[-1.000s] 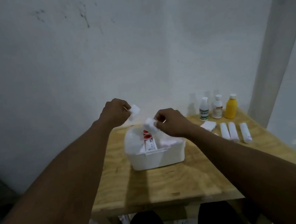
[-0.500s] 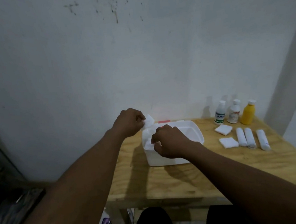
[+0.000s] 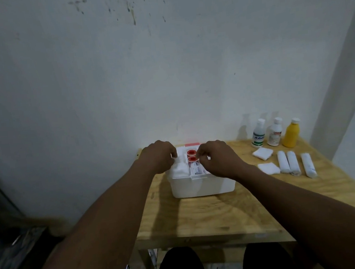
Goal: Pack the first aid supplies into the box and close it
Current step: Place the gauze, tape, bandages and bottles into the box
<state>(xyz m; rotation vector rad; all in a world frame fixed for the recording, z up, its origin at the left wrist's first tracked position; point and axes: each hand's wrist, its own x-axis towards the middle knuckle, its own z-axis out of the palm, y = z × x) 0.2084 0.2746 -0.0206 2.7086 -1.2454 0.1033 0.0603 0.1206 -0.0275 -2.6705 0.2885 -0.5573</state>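
Observation:
An open white box (image 3: 203, 185) stands on the wooden table (image 3: 202, 216). Inside it are two red tape rolls (image 3: 192, 156), a printed packet (image 3: 197, 169) and white gauze (image 3: 181, 169) in the left compartment. My left hand (image 3: 158, 159) is over the box's left side, its fingers closed on a white gauze pad (image 3: 175, 156) that touches the gauze below. My right hand (image 3: 218, 160) hovers over the right side with fingers curled, nothing visible in them. On the table to the right lie two gauze pads (image 3: 262, 153), three rolled bandages (image 3: 293, 163) and three bottles (image 3: 275, 132).
The yellow bottle (image 3: 291, 133) stands nearest the table's right back corner. A plastered wall rises right behind the table. A red part (image 3: 192, 144) shows behind the box. My knees are under the front edge, and dark clutter lies on the floor at left.
Both hands came down from above the box to its rim. The right hand's gauze pad is no longer visible in it; the left hand lowered its pad into the left compartment. The camera shifted.

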